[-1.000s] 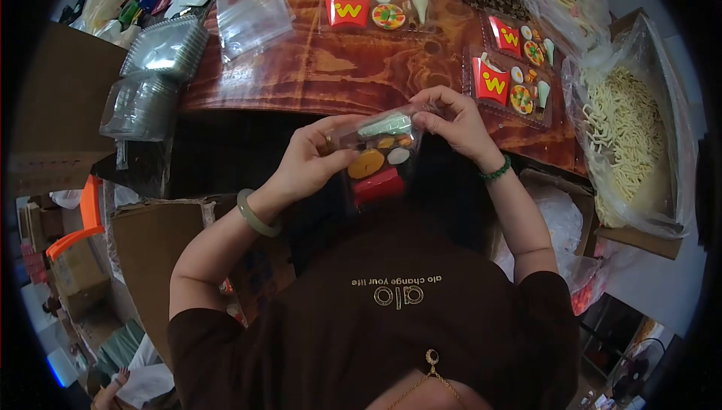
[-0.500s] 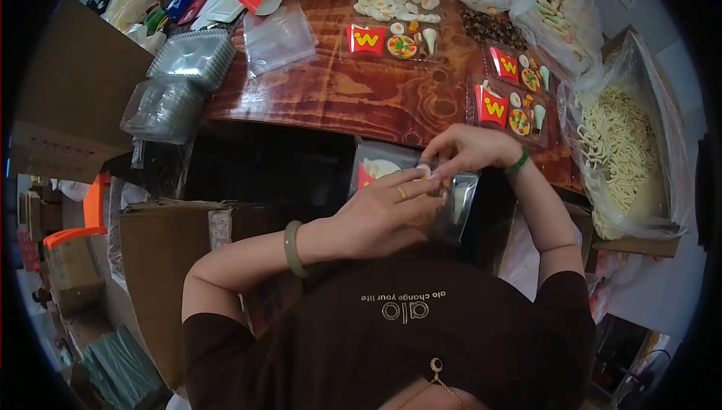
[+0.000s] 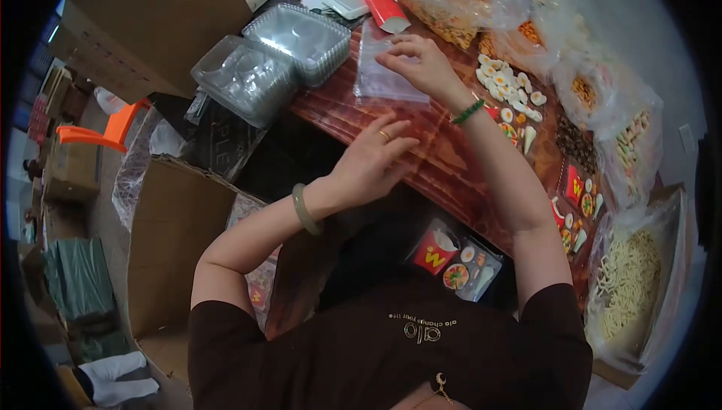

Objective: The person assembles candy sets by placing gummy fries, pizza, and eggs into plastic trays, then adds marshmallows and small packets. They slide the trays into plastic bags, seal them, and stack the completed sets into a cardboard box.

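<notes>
Looking down in the head view, I have my right hand (image 3: 429, 70) over a flat, clear plastic bag (image 3: 380, 83) on the glossy red-brown wooden worktop (image 3: 444, 147); whether they touch, I cannot tell. Its fingers are loosely bent and apart, nothing visibly pinched. From them the bag extends towards six o'clock; my left hand (image 3: 376, 158), farther off, fingers spread and holding nothing, has it at twelve. My right hand covers part, so its long axis is unclear. Around the bag, stacked clear plastic clamshells (image 3: 312, 43) stand at nine, a red carton (image 3: 383, 10) at twelve, white egg-shaped pieces (image 3: 511, 83) at three, beyond my right wrist.
</notes>
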Tool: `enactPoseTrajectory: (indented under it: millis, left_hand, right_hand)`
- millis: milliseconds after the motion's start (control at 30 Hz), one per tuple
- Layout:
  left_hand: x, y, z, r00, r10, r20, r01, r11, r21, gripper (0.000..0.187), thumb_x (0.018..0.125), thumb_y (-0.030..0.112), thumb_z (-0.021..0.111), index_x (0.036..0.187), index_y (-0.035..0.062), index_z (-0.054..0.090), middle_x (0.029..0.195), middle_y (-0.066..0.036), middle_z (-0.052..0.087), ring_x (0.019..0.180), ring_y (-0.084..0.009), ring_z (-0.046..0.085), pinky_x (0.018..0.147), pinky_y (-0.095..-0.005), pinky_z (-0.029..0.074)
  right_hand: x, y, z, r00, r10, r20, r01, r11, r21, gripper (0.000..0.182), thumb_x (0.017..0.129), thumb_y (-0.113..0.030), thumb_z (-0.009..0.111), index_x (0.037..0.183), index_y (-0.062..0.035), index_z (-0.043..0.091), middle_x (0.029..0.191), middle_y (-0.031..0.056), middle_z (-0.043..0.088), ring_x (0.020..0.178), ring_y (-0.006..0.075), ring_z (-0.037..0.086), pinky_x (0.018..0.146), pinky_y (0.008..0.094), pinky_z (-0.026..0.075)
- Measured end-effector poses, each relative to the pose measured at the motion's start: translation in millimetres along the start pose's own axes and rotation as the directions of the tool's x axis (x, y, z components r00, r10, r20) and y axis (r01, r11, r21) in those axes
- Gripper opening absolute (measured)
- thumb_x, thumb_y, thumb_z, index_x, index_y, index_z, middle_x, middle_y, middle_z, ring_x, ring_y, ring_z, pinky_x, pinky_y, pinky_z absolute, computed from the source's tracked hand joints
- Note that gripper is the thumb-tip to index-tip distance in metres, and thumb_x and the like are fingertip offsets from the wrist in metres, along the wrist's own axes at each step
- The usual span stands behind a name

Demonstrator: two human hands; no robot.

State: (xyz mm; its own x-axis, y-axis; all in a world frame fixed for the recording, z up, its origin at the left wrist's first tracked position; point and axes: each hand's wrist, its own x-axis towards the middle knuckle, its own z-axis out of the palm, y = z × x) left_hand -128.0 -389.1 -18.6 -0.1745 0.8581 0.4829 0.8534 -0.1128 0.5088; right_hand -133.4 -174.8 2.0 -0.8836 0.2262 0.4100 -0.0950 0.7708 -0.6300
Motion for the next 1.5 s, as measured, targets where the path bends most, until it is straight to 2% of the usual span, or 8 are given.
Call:
enactPoseTrajectory:
  millis: [100, 267, 400, 600, 800, 1133, 1433, 1500]
  left_hand:
    - [3.3, -26.4, -27.1, 0.994, -0.063, -0.086, 0.072, 0.992, 0.107, 0.038, 0.073, 0.008, 0.069, 0.11, 0.0057, 0.059, 0.122, -0.019, 0.054, 0.119, -0.0426, 0.045, 0.101, -0.0477, 0.038]
    - [-3.5, -58.5, -52.5, 0.974, -0.088, -0.209, 0.138, 0.961, 0.238, 0.033, 0.074, 0.008, 0.069, 0.106, 0.0063, 0.061, 0.121, -0.017, 0.055, 0.118, -0.0414, 0.046, 0.1, -0.0465, 0.039]
    - [-11.4, -80.3, -80.2, 0.941, -0.049, -0.336, 0.185, 0.903, 0.388, 0.029, 0.075, 0.009, 0.069, 0.103, 0.0061, 0.063, 0.118, -0.016, 0.057, 0.117, -0.0404, 0.048, 0.097, -0.0465, 0.041]
    - [-19.7, -94.0, -97.9, 0.898, -0.191, -0.397, 0.429, 0.589, 0.685, 0.04, 0.073, 0.004, 0.066, 0.112, 0.0077, 0.061, 0.117, -0.016, 0.058, 0.115, -0.0382, 0.05, 0.093, -0.0435, 0.043]
    - [-36.1, -96.8, -109.7, 0.903, -0.273, -0.332, 0.429, 0.626, 0.652, 0.052, 0.074, -0.004, 0.06, 0.123, 0.0127, 0.056, 0.122, -0.014, 0.058, 0.115, -0.036, 0.052, 0.095, -0.0409, 0.045]
    - [-38.9, -95.1, -111.4, 0.905, -0.204, -0.373, 0.406, 0.676, 0.614, 0.043, 0.074, -0.005, 0.056, 0.113, 0.0117, 0.063, 0.113, -0.013, 0.061, 0.111, -0.0344, 0.054, 0.091, -0.0411, 0.046]
    - [-41.1, -96.1, -113.9, 0.915, -0.186, -0.359, 0.381, 0.692, 0.613, 0.045, 0.072, -0.004, 0.059, 0.114, 0.0121, 0.062, 0.113, -0.012, 0.061, 0.112, -0.0337, 0.053, 0.091, -0.0411, 0.046]
    - [-41.4, -96.0, -114.2, 0.915, -0.195, -0.353, 0.382, 0.699, 0.604, 0.046, 0.072, -0.004, 0.06, 0.114, 0.0125, 0.062, 0.114, -0.012, 0.061, 0.112, -0.0337, 0.053, 0.091, -0.041, 0.046]
  right_hand:
    - [61.9, -26.4, 35.7, 0.971, 0.077, 0.226, -0.112, 0.983, 0.148, 0.037, 0.077, -0.045, 0.071, 0.092, -0.0113, 0.074, 0.11, 0.0138, 0.061, 0.114, 0.028, 0.05, 0.094, 0.0373, 0.042]
    - [94.3, -41.0, 96.0, 0.989, 0.079, 0.122, -0.068, 0.994, -0.085, 0.054, 0.062, -0.059, 0.077, 0.088, -0.0127, 0.074, 0.108, 0.0195, 0.057, 0.113, 0.034, 0.049, 0.096, 0.0407, 0.041]
    - [104.0, -28.1, 99.3, 0.951, 0.149, 0.271, -0.131, 0.988, -0.083, 0.054, 0.06, -0.061, 0.077, 0.088, -0.0156, 0.074, 0.117, 0.0209, 0.053, 0.116, 0.0366, 0.047, 0.099, 0.0427, 0.039]
    - [95.7, -32.6, 92.4, 0.968, 0.096, 0.231, -0.054, 0.982, -0.181, 0.051, 0.063, -0.058, 0.077, 0.091, -0.0144, 0.074, 0.118, 0.0203, 0.052, 0.115, 0.0352, 0.049, 0.1, 0.0398, 0.039]
    - [105.6, -11.8, 99.8, 0.964, 0.068, 0.258, -0.067, 0.998, -0.013, 0.055, 0.055, -0.066, 0.076, 0.087, -0.0212, 0.076, 0.109, 0.0132, 0.063, 0.113, 0.0348, 0.05, 0.099, 0.0469, 0.035]
    - [111.0, -1.9, 103.4, 0.942, 0.102, 0.321, -0.111, 0.994, 0.012, 0.053, 0.058, -0.063, 0.077, 0.087, -0.019, 0.076, 0.1, 0.0081, 0.068, 0.109, 0.0319, 0.055, 0.098, 0.046, 0.036]
    - [107.4, 3.7, 106.6, 0.945, 0.051, 0.322, -0.068, 0.997, 0.04, 0.053, 0.061, -0.063, 0.075, 0.089, -0.018, 0.075, 0.121, 0.009, 0.056, 0.122, 0.0294, 0.044, 0.106, 0.0479, 0.024]
    - [102.2, 1.4, 107.7, 0.977, -0.008, 0.211, 0.005, 1.0, 0.015, 0.041, 0.069, -0.047, 0.079, 0.085, -0.0091, 0.074, 0.108, 0.0112, 0.058, 0.109, 0.0241, 0.052, 0.093, 0.0338, 0.042]
